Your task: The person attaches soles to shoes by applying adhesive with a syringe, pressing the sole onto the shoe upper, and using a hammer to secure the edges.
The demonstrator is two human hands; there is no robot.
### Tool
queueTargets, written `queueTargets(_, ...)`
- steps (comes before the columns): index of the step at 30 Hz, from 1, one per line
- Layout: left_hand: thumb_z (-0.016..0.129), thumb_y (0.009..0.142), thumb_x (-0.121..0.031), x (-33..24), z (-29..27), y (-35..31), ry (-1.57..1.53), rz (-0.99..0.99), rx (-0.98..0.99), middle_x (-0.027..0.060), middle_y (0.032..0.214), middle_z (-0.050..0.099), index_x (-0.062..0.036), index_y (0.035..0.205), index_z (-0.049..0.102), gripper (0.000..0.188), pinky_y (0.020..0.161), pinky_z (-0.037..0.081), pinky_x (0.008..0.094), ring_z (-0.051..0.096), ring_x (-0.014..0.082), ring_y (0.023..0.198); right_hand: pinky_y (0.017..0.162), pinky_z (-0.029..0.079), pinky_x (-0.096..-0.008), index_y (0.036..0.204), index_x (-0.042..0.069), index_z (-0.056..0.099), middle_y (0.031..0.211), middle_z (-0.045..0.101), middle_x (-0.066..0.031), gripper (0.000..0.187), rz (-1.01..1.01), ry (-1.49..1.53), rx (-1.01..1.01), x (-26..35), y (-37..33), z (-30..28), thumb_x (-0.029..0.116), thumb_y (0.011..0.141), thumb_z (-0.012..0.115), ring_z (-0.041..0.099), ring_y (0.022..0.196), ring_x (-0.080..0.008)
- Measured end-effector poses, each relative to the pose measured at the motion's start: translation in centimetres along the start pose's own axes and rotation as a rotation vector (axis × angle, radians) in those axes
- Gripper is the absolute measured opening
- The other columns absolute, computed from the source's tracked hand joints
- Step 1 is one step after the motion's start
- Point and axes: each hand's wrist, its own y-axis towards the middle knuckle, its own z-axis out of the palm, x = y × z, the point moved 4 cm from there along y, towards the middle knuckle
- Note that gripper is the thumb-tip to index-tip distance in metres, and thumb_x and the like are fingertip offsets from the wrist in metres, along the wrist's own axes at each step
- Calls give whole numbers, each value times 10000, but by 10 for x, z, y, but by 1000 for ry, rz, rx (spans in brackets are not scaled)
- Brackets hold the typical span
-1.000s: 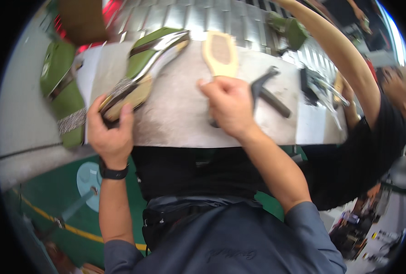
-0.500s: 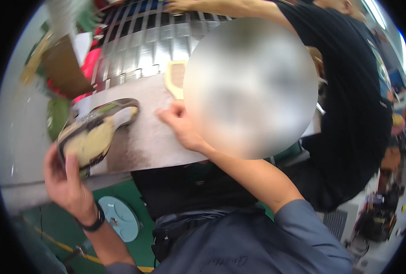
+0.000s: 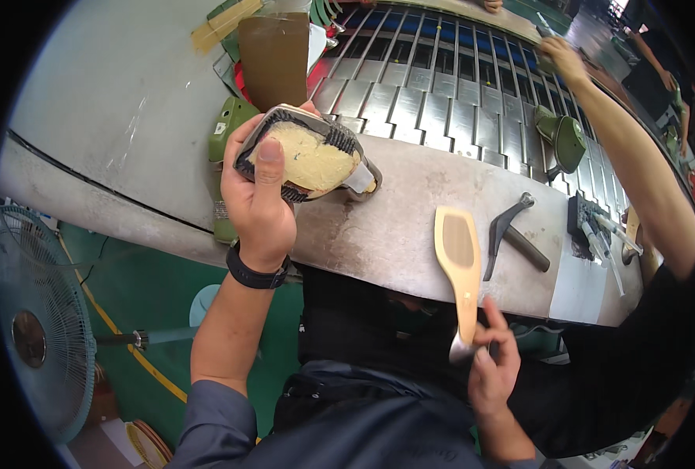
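Dark tool (image 3: 501,225) just beside pale paddle-shaped piece (image 3: 459,248)

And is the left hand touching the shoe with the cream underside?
Touching. The head view shows the left hand gripping the shoe, its thumb laid over the cream underside.

Stained pale worktable (image 3: 378,242), black hand tool (image 3: 513,234) on top, white sheet (image 3: 576,298) rightward, green shoe (image 3: 228,129) at left

No legible text, faint lettering (image 3: 441,456) on dark shirt (image 3: 378,418), unreadable
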Motion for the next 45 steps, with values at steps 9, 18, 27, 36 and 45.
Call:
queueTargets(9, 541, 1096, -291, -23, 39, 17, -150, -148, 51, 273, 1284, 658, 64, 1323, 525, 423, 1040, 544, 451, 674, 322, 1176, 743, 647, -397, 1262, -53, 597, 1063, 733, -230, 287, 665, 259, 107, -49, 17, 13, 122, 1035, 583, 764, 833, -281)
queueTargets(18, 575, 1078, -198, -26, 88, -11, -423, -393, 459, 286, 1300, 666, -5, 1505, 424, 493, 1014, 574, 459, 692, 346, 1188, 701, 644, -422, 1139, -102, 653, 996, 740, -241, 420, -31, 141, 152, 31, 38, 37, 295, 1012, 704, 756, 784, -297)
queueTargets(27, 639, 1047, -247, -33, 94, -28, -437, -287, 585, 320, 1325, 639, 20, 1340, 540, 408, 1037, 559, 492, 667, 369, 1225, 635, 582, -279, 1054, -80, 725, 885, 776, -156, 257, 133, 142, 335, 80, 65, 98, 157, 1047, 627, 729, 719, -155)
queueTargets(36, 827, 854, -526, -42, 80, -28, -498, -364, 515, 306, 1287, 649, 28, 1344, 506, 807, 1049, 547, 555, 641, 409, 1256, 591, 572, -266, 941, -56, 765, 755, 765, -107, 294, 44, 35, 323, 78, 68, 114, 191, 1042, 642, 723, 662, -133)
queueTargets(45, 877, 823, -357, -41, 75, -30, -511, -316, 529, 307, 1282, 653, 26, 1337, 505, 741, 1047, 552, 524, 654, 389, 1239, 577, 560, -258, 987, -61, 760, 766, 770, -109, 266, -3, 43, 293, 78, 66, 121, 167, 1036, 632, 718, 651, -127)
